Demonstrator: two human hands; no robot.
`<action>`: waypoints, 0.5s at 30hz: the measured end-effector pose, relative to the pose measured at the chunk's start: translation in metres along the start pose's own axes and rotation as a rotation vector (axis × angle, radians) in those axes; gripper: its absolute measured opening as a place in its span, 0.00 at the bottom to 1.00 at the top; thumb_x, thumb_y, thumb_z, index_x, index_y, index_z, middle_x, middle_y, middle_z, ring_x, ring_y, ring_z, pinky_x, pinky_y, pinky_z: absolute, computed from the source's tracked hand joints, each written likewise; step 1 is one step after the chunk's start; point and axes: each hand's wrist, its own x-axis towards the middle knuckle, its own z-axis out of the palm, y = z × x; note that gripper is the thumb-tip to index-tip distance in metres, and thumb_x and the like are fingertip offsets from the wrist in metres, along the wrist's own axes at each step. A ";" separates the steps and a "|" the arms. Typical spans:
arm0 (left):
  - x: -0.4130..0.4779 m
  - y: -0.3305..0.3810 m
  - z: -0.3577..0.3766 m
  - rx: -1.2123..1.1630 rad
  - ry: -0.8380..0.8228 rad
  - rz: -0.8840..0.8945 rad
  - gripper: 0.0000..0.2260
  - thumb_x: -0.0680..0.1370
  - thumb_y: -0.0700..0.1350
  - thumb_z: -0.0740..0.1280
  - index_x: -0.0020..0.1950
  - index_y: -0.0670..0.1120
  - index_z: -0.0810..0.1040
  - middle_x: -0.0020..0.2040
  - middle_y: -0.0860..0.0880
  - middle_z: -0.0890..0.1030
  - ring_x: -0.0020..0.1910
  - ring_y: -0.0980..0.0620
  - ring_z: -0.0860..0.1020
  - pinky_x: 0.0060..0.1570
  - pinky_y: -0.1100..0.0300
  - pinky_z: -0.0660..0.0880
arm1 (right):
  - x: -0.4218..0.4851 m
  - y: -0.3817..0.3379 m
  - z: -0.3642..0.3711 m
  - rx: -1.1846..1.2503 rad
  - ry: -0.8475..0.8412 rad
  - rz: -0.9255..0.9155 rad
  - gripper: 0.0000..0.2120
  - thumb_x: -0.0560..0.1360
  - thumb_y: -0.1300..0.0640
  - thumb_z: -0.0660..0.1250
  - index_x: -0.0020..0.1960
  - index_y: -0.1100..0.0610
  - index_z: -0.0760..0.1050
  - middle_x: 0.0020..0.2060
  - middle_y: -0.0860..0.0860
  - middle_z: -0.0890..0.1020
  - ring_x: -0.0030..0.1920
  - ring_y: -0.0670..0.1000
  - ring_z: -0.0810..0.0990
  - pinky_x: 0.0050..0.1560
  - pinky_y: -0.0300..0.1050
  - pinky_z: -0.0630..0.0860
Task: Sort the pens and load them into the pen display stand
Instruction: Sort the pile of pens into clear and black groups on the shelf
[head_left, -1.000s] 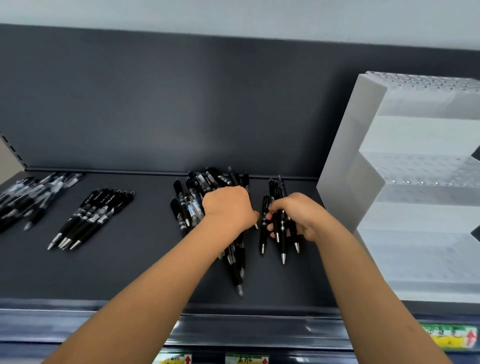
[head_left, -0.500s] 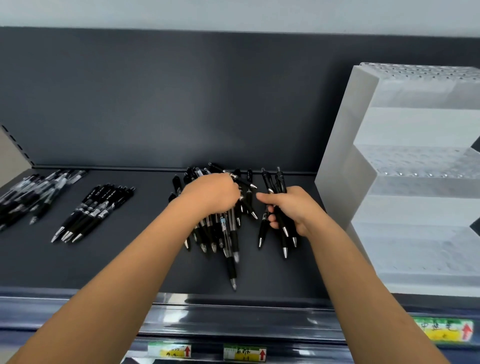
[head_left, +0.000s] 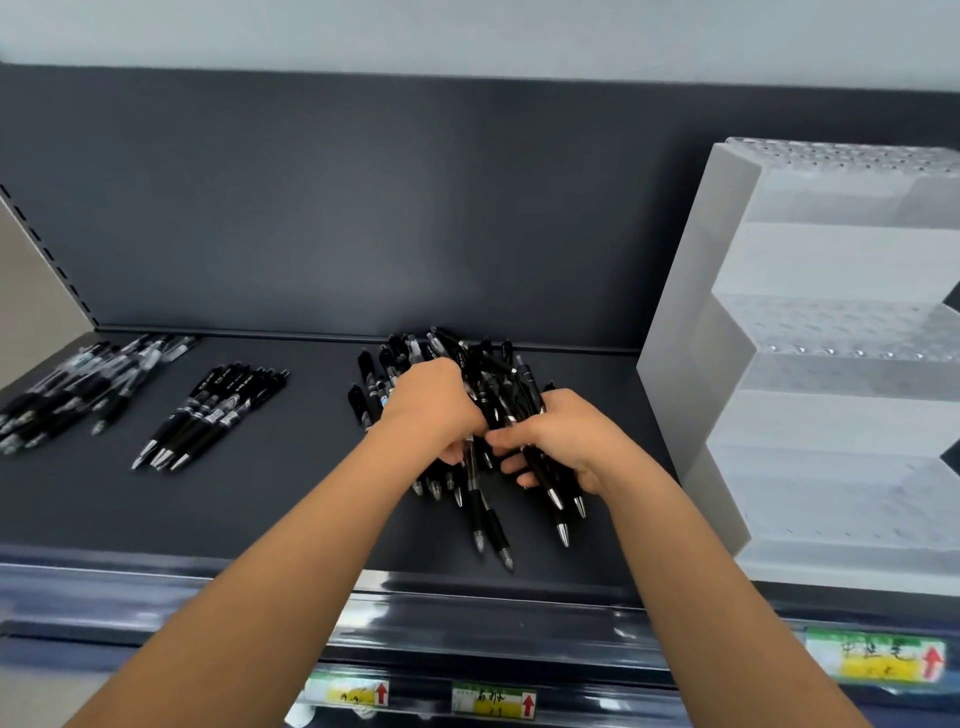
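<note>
left hand (head_left: 431, 410) now meeting right hand (head_left: 566, 441), pens (head_left: 498, 384) gathered

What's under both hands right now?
A loose pile of black pens lies under the left hand and right hand; both grip pens from it. The pens beneath the palms are covered.

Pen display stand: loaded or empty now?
Empty where visible: the stand has bare tiers; its right side is cropped.

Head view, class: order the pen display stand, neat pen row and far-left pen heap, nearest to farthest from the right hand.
1. pen display stand, just right of the right hand
2. neat pen row, left side
3. far-left pen heap, leftmost of all
</note>
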 end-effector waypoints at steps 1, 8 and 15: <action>0.001 0.000 0.000 -0.022 -0.008 -0.001 0.08 0.73 0.39 0.67 0.34 0.41 0.75 0.26 0.44 0.81 0.22 0.52 0.80 0.27 0.63 0.78 | -0.003 -0.001 0.002 -0.040 -0.034 -0.002 0.06 0.71 0.64 0.73 0.47 0.62 0.79 0.38 0.56 0.82 0.33 0.51 0.80 0.28 0.40 0.76; 0.000 -0.013 -0.005 -0.200 -0.010 0.008 0.11 0.77 0.41 0.62 0.34 0.43 0.73 0.26 0.48 0.81 0.31 0.49 0.84 0.37 0.59 0.80 | -0.011 -0.007 0.020 -0.191 -0.065 0.020 0.12 0.66 0.65 0.77 0.46 0.59 0.78 0.41 0.55 0.84 0.36 0.53 0.82 0.35 0.44 0.81; -0.002 -0.026 -0.008 -0.408 -0.009 0.031 0.08 0.77 0.44 0.68 0.41 0.41 0.80 0.31 0.46 0.84 0.32 0.46 0.84 0.45 0.51 0.82 | -0.005 -0.006 0.036 -0.425 0.117 0.019 0.19 0.61 0.56 0.77 0.47 0.60 0.74 0.39 0.58 0.85 0.36 0.55 0.82 0.45 0.52 0.82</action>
